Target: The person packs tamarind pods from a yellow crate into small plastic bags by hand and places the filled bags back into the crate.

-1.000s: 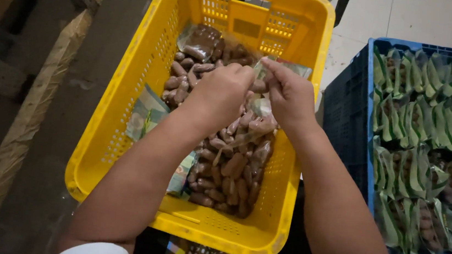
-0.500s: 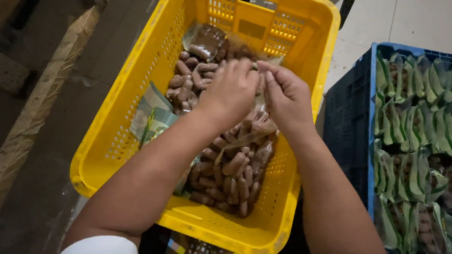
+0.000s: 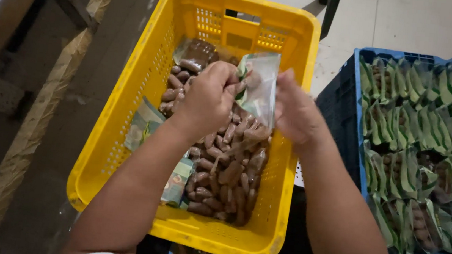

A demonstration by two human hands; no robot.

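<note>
Over the yellow crate (image 3: pixel 126 134) of brown pods (image 3: pixel 227 171), your left hand (image 3: pixel 209 95) and right hand (image 3: pixel 296 114) each grip, fingers clamped, the clear packet (image 3: pixel 260 83).

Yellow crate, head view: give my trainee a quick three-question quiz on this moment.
1. True or false: both hands hold one clear packet above the yellow crate.
2. The blue crate sits on which side of the yellow one? A) the person's left B) the person's right
3. What lies loose in the yellow crate?

Key: 1 true; 2 B; 3 brown pods, with a few packets.
</note>
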